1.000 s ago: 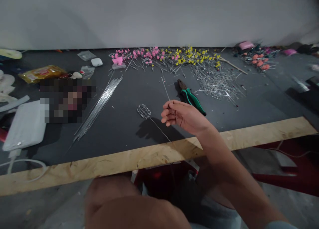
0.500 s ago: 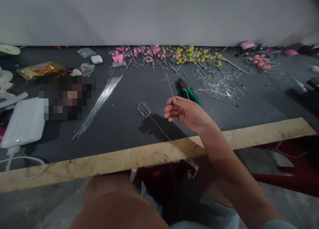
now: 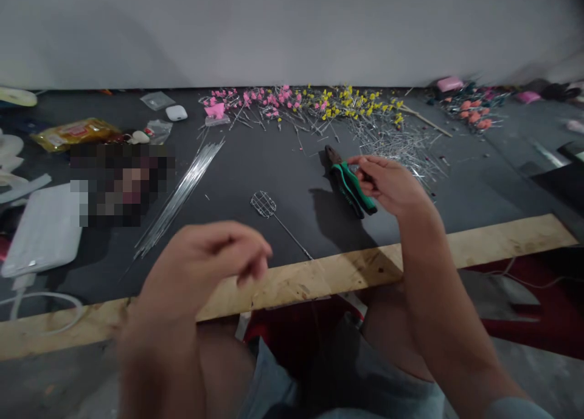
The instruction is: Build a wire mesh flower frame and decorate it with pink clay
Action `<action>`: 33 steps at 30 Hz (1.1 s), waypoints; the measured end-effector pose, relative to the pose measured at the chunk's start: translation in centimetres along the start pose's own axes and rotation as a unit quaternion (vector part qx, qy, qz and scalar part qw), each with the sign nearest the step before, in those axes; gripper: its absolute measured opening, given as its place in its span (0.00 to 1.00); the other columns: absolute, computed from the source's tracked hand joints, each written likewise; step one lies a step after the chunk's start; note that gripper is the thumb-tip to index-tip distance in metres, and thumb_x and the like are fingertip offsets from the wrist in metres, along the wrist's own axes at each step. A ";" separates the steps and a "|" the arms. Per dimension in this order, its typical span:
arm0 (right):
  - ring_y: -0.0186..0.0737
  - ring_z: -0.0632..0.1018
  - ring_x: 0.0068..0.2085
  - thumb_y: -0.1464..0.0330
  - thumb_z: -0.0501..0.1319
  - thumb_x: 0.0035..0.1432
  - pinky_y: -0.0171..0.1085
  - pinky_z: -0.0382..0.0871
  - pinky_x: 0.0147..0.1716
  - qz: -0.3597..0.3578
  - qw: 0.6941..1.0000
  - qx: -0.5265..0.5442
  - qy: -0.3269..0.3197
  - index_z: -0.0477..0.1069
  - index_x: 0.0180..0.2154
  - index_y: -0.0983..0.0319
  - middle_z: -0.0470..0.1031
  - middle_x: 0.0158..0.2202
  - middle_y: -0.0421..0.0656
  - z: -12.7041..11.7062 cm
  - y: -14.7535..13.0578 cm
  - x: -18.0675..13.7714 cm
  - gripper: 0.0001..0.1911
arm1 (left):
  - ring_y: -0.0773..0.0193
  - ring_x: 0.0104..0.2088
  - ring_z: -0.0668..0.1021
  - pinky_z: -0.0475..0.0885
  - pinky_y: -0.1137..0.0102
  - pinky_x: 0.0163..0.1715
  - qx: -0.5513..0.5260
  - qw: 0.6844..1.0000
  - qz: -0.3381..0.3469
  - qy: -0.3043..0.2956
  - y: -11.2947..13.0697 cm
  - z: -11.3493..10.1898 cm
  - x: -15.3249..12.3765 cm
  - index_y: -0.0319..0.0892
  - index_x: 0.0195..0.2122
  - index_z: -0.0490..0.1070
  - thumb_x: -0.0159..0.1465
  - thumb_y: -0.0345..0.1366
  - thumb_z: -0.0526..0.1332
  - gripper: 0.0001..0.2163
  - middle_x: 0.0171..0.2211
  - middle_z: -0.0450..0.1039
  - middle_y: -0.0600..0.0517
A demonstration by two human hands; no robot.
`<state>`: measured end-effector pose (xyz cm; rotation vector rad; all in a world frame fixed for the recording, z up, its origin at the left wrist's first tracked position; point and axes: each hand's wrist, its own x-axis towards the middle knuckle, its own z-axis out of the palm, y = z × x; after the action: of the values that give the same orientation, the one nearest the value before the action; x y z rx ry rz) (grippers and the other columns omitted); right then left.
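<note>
A small wire piece shaped like a racket, with a mesh head (image 3: 263, 204) and a twisted handle, lies on the dark tabletop between my hands. Just right of the green-and-black pliers (image 3: 349, 185), my right hand (image 3: 385, 182) hovers with fingers loosely bent and apart, no wire visible in them. Behind it spreads a loose pile of short wires (image 3: 396, 139). Over the wooden front edge, my left hand (image 3: 214, 258) is smeared by motion, its fingers bent downward, partly hidden by the back of the hand.
A bundle of long straight wires (image 3: 185, 191) lies left of centre. Wires with pink tips (image 3: 274, 96) and yellow tips (image 3: 351, 103) line the wall. At left are a white power bank (image 3: 43, 227) with a cable and a white earbud case (image 3: 176, 112). A thin stick (image 3: 426, 121) lies at the back.
My left hand has come into view from below. My right hand has moved right, uncovering the pliers' handles, and the thin wire that stood at its fingers no longer shows.
</note>
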<state>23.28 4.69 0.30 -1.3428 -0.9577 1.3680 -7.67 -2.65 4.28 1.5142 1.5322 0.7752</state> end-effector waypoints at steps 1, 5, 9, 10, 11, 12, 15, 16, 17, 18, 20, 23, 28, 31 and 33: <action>0.23 0.59 0.16 0.71 0.56 0.59 0.26 0.46 0.12 0.006 0.999 -0.032 0.019 0.74 0.36 0.64 0.63 0.21 0.36 -0.8 0.1 0.4 0.08 | 0.65 0.22 0.74 0.68 0.72 0.19 -0.040 0.999 -0.016 0.008 -0.7 0.1 1.1 0.42 0.28 0.75 0.58 0.41 0.62 0.08 0.23 0.74 0.51; 0.26 0.65 0.18 0.77 0.56 0.55 0.26 0.50 0.13 0.025 0.992 -0.090 0.084 0.71 0.35 0.64 0.68 0.23 0.39 -2.7 0.4 1.5 0.08 | 0.67 0.25 0.74 0.67 0.73 0.23 0.049 0.985 -0.053 0.154 -4.3 -1.0 5.1 0.40 0.35 0.76 0.57 0.43 0.61 0.12 0.27 0.76 0.51; 0.33 0.75 0.24 0.75 0.57 0.56 0.29 0.62 0.18 0.042 0.992 -0.095 0.067 0.64 0.31 0.61 0.75 0.28 0.42 -2.4 0.5 1.2 0.04 | 0.58 0.37 0.77 0.70 0.64 0.40 0.278 0.942 -0.076 0.174 -6.9 -3.9 6.3 0.40 0.42 0.76 0.58 0.43 0.60 0.16 0.34 0.77 0.48; 0.34 0.76 0.26 0.74 0.57 0.56 0.30 0.65 0.20 0.044 0.993 -0.094 0.062 0.63 0.29 0.61 0.75 0.28 0.42 -2.3 0.4 1.1 0.05 | 0.56 0.39 0.77 0.70 0.63 0.43 0.317 0.927 -0.078 0.184 -7.4 -4.5 6.5 0.39 0.44 0.75 0.58 0.43 0.59 0.17 0.37 0.77 0.46; 0.34 0.76 0.27 0.74 0.57 0.56 0.31 0.67 0.22 0.044 0.993 -0.092 0.062 0.63 0.28 0.61 0.75 0.28 0.43 -2.3 0.4 1.1 0.06 | 0.54 0.41 0.77 0.69 0.62 0.44 0.348 0.915 -0.077 0.191 -7.8 -5.0 6.7 0.38 0.46 0.75 0.59 0.43 0.58 0.19 0.40 0.76 0.43; 0.33 0.75 0.27 0.74 0.57 0.56 0.31 0.67 0.23 0.037 0.993 -0.094 0.067 0.64 0.27 0.61 0.75 0.28 0.42 -2.4 0.4 1.1 0.06 | 0.52 0.42 0.76 0.69 0.61 0.45 0.375 0.904 -0.072 0.194 -8.2 -5.3 6.9 0.37 0.48 0.74 0.59 0.43 0.58 0.20 0.41 0.76 0.42; 0.28 0.68 0.23 0.73 0.61 0.52 0.28 0.61 0.22 -0.011 0.986 -0.138 0.092 0.68 0.26 0.62 0.69 0.23 0.37 -2.6 0.5 1.4 0.04 | 0.50 0.45 0.76 0.68 0.61 0.47 0.416 0.887 -0.081 0.185 -9.2 -5.9 7.7 0.36 0.48 0.74 0.60 0.44 0.56 0.21 0.40 0.76 0.40; 0.27 0.65 0.22 0.72 0.62 0.51 0.28 0.59 0.21 -0.023 0.984 -0.155 0.090 0.70 0.26 0.62 0.67 0.21 0.36 -2.6 0.5 1.5 0.04 | 0.50 0.45 0.76 0.68 0.61 0.47 0.417 0.886 -0.087 0.182 -9.5 -6.0 7.9 0.36 0.48 0.75 0.60 0.44 0.56 0.21 0.41 0.76 0.40; 0.26 0.63 0.21 0.71 0.63 0.51 0.28 0.57 0.20 -0.026 0.982 -0.168 0.078 0.70 0.26 0.62 0.65 0.20 0.35 -2.5 0.6 1.6 0.04 | 0.51 0.45 0.75 0.68 0.62 0.47 0.416 0.886 -0.093 0.182 -9.7 -6.0 8.1 0.37 0.47 0.75 0.60 0.44 0.55 0.21 0.41 0.77 0.41; 0.26 0.62 0.21 0.70 0.63 0.51 0.28 0.55 0.19 -0.019 0.983 -0.175 0.059 0.71 0.26 0.62 0.63 0.20 0.35 -2.3 0.6 1.6 0.04 | 0.52 0.45 0.76 0.68 0.63 0.46 0.413 0.887 -0.098 0.184 -9.8 -6.0 8.3 0.37 0.47 0.75 0.60 0.45 0.55 0.20 0.41 0.77 0.42; 0.26 0.62 0.20 0.69 0.62 0.52 0.29 0.55 0.18 0.007 0.984 -0.178 0.011 0.70 0.26 0.62 0.62 0.19 0.35 -1.2 0.6 1.6 0.05 | 0.52 0.44 0.76 0.68 0.64 0.44 0.407 0.886 -0.107 0.193 -9.9 -6.0 8.5 0.39 0.45 0.76 0.60 0.45 0.55 0.19 0.40 0.77 0.43; 0.27 0.62 0.19 0.69 0.61 0.53 0.29 0.55 0.18 0.032 0.978 -0.204 -0.043 0.71 0.28 0.62 0.62 0.17 0.35 1.4 0.9 1.2 0.03 | 0.53 0.41 0.77 0.68 0.65 0.40 0.398 0.885 -0.124 0.206 -9.7 -5.8 8.5 0.40 0.42 0.77 0.59 0.45 0.55 0.18 0.39 0.78 0.44; 0.28 0.64 0.18 0.70 0.62 0.52 0.30 0.56 0.17 0.029 0.967 -0.214 -0.138 0.70 0.30 0.61 0.66 0.17 0.36 6.9 1.9 0.4 0.02 | 0.52 0.39 0.77 0.67 0.65 0.37 0.384 0.889 -0.138 0.207 -8.8 -5.7 8.1 0.39 0.42 0.77 0.58 0.45 0.56 0.19 0.38 0.79 0.44; 0.28 0.64 0.17 0.69 0.63 0.53 0.31 0.57 0.17 0.015 0.967 -0.184 -0.178 0.71 0.28 0.61 0.67 0.17 0.37 9.7 2.2 0.4 0.03 | 0.52 0.40 0.77 0.66 0.65 0.38 0.376 0.897 -0.134 0.189 -8.4 -5.8 7.8 0.38 0.44 0.76 0.58 0.45 0.55 0.20 0.39 0.78 0.44; 0.29 0.64 0.16 0.68 0.63 0.53 0.32 0.56 0.17 -0.001 0.966 -0.177 -0.187 0.71 0.28 0.61 0.68 0.17 0.37 11.4 2.1 0.8 0.04 | 0.52 0.41 0.76 0.66 0.65 0.39 0.373 0.898 -0.136 0.188 -8.2 -5.9 7.8 0.37 0.44 0.76 0.59 0.45 0.54 0.20 0.39 0.78 0.44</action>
<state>11.83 5.94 -0.94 -1.3626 -1.5139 1.5314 -16.21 5.05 -1.19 1.6649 2.4680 0.3195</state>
